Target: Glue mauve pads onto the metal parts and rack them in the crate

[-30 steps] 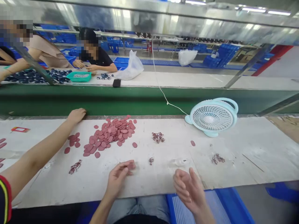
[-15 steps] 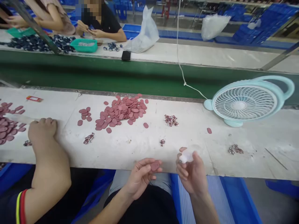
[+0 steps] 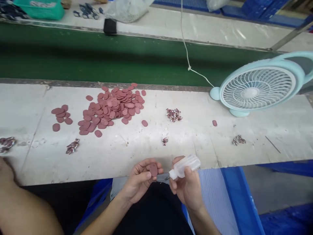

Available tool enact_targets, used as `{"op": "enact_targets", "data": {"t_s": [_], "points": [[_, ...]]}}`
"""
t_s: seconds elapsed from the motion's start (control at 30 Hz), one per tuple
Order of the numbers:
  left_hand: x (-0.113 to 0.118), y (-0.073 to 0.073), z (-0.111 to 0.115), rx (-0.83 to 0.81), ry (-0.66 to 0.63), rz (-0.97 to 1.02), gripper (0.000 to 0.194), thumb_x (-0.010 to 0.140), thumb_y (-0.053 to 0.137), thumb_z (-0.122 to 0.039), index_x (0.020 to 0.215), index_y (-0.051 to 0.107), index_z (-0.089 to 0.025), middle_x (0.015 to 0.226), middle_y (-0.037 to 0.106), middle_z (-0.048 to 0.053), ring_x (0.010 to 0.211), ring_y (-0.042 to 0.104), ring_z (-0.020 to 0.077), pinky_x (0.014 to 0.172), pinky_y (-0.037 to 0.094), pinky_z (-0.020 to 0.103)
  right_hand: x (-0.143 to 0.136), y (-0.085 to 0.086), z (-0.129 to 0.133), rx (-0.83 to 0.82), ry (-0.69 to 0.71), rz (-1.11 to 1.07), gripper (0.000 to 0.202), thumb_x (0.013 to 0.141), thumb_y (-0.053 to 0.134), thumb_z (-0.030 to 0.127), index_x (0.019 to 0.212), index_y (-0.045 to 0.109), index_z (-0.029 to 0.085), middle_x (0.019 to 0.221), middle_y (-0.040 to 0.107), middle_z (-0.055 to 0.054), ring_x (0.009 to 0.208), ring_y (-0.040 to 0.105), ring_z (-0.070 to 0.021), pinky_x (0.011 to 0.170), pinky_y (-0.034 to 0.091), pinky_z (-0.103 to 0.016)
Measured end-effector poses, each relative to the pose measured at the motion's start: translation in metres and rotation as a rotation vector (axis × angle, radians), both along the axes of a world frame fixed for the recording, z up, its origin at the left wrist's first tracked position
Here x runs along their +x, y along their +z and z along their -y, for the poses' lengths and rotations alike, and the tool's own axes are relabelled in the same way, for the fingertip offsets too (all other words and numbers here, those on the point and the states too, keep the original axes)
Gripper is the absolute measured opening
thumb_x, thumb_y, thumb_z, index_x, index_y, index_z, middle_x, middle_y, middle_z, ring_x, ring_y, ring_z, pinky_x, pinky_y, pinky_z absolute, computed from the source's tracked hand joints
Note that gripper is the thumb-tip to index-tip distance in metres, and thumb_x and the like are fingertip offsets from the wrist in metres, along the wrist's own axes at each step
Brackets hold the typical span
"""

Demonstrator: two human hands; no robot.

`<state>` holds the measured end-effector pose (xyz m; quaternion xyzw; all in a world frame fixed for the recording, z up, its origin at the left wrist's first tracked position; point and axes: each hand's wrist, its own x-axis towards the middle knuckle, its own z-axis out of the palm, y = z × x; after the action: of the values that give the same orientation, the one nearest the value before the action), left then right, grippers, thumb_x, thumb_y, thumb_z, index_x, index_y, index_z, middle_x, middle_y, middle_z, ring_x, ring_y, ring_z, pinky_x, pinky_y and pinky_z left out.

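The left hand point(image 3: 138, 181) pinches a flat red oval point(image 3: 153, 170) between thumb and fingers, by the near edge of the desk point(image 3: 137, 151). Some of its fingers hide behind the oval. The right hand point(image 3: 187, 184) is closed around a small cloudy bottle point(image 3: 183, 168), tipped over. Its thin dark tip points toward the oval, apart from it, and is hard to see well. I cannot tell how full it is. Below, a blue bin point(image 3: 237, 195) is cut off at the bottom. Another person's arm point(image 3: 26, 205) is cut off at the left. On the desk, little clumps of shiny bits point(image 3: 174, 115) are too tiny to make out. In the heap of red ovals point(image 3: 114, 107), top ones cover lower ones. The fan point(image 3: 259, 88) has its handle cut off at the right. Past the green strip point(image 3: 146, 58), a clear bag point(image 3: 129, 9) and a green basket point(image 3: 44, 10) lose their tops.
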<state>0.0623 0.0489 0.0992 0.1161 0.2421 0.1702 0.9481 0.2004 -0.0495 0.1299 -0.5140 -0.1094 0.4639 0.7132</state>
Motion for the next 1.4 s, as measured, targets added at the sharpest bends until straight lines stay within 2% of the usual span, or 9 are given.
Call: {"op": "enact_targets", "data": {"t_s": [0.2,0.33,0.53,0.73,0.97,1.1,1.2,1.33,1.4], "points": [[0.007,0.001,-0.004,0.168,-0.062,-0.08,0.038,0.077,0.077,-0.013,0.112,0.072,-0.026,0.106,0.076,0.004,0.08,0.073,0.0163,0.055,0.058,0.019,0.003,0.008,-0.004,0.016,-0.006,-0.04,0.028,0.082,0.063,0.052,0.099,0.069,0.031,0.061,0.056,0.003,0.038,0.049,-0.0108,0.026,0.038,-0.02],[0.009,0.004,-0.003,0.262,-0.045,-0.184,0.029,0.08,0.075,-0.015,0.108,0.073,-0.022,0.112,0.075,0.008,0.081,0.072,0.0158,0.062,0.06,0.021,0.004,0.013,-0.007,0.05,0.001,-0.035,0.028,0.083,0.064,0.049,0.104,0.068,0.031,0.062,0.056,0.003,0.042,0.051,-0.0112,0.029,0.041,-0.02],[0.005,0.001,-0.004,0.14,-0.005,-0.224,0.015,0.083,0.074,-0.022,0.098,0.075,-0.025,0.105,0.078,0.007,0.088,0.074,0.0173,0.065,0.06,0.02,-0.007,0.017,-0.012,0.014,0.011,-0.046,0.024,0.091,0.058,0.045,0.106,0.063,0.026,0.066,0.054,0.004,0.049,0.047,-0.0069,0.039,0.045,-0.017],[0.003,0.001,-0.005,0.065,-0.033,-0.237,0.028,0.078,0.078,-0.023,0.106,0.075,-0.024,0.114,0.076,0.006,0.091,0.073,0.0165,0.068,0.06,0.018,-0.005,0.017,-0.011,0.034,0.013,0.016,0.028,0.089,0.061,0.044,0.108,0.064,0.024,0.074,0.057,0.003,0.049,0.049,-0.0051,0.04,0.044,-0.016],[0.007,0.008,-0.003,0.088,-0.057,-0.258,0.025,0.078,0.078,-0.02,0.103,0.076,-0.024,0.112,0.077,0.005,0.093,0.074,0.0172,0.075,0.061,0.02,-0.003,0.017,-0.006,0.063,-0.018,0.135,0.029,0.088,0.063,0.043,0.109,0.062,0.022,0.07,0.06,0.004,0.046,0.05,-0.0056,0.041,0.044,-0.017],[0.013,0.019,0.004,0.127,-0.07,-0.263,0.026,0.078,0.078,-0.019,0.104,0.076,-0.023,0.114,0.076,0.006,0.101,0.073,0.0195,0.075,0.06,0.019,-0.002,0.017,0.007,0.016,-0.159,0.398,0.022,0.092,0.058,0.036,0.11,0.06,0.023,0.07,0.062,0.004,0.051,0.054,-0.0086,0.05,0.049,-0.023],[0.017,0.024,0.01,0.151,-0.071,-0.225,0.028,0.079,0.077,-0.017,0.106,0.076,-0.022,0.117,0.075,0.007,0.103,0.072,0.0193,0.079,0.059,0.02,0.001,0.015,0.016,0.021,-0.191,0.577,0.024,0.093,0.055,0.032,0.115,0.059,0.024,0.067,0.061,0.004,0.054,0.059,-0.0131,0.056,0.054,-0.03],[0.018,0.025,0.015,0.168,-0.077,-0.175,0.028,0.08,0.076,-0.017,0.108,0.075,-0.022,0.119,0.074,0.008,0.1,0.072,0.0184,0.081,0.057,0.022,-0.003,0.011,0.019,0.066,-0.181,0.607,0.028,0.092,0.054,0.028,0.119,0.06,0.028,0.074,0.066,0.0,0.057,0.065,-0.0179,0.054,0.057,-0.036],[0.018,0.025,0.017,0.172,-0.074,-0.147,0.028,0.081,0.075,-0.018,0.109,0.075,-0.022,0.117,0.075,0.009,0.095,0.072,0.0182,0.083,0.057,0.026,-0.006,0.009,0.017,0.045,-0.185,0.592,0.029,0.09,0.055,0.03,0.119,0.063,0.031,0.078,0.069,-0.002,0.064,0.069,-0.0226,0.058,0.061,-0.043]]}}
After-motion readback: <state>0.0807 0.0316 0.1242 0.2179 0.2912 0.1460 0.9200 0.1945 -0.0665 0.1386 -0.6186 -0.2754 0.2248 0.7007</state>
